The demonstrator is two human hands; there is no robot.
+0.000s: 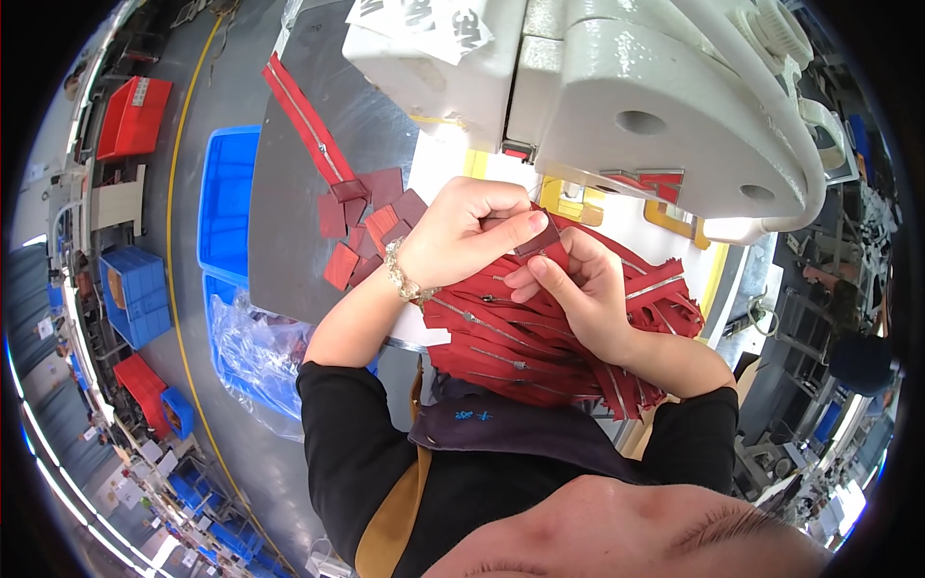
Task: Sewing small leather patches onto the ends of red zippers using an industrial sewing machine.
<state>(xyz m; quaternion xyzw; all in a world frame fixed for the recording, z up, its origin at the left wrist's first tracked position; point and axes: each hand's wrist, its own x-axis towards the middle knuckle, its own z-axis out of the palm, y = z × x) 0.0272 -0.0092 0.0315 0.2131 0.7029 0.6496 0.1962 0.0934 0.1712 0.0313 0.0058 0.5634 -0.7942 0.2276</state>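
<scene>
Fingers of the left hand and right hand grasp 1 maroon patch at the far edge of the red zippers heaped before the machine. Loose patches lie on the counter; beside it stand 2 blue bins, the nearer containing crumpled clear plastic.

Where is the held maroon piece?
In the head view, the maroon piece is between left hand and right hand, over the red zipper pile, slightly right of centre.

Past the left edge of the desk, a grey floor bears a yellow line; white strip lights glow farther left.
</scene>
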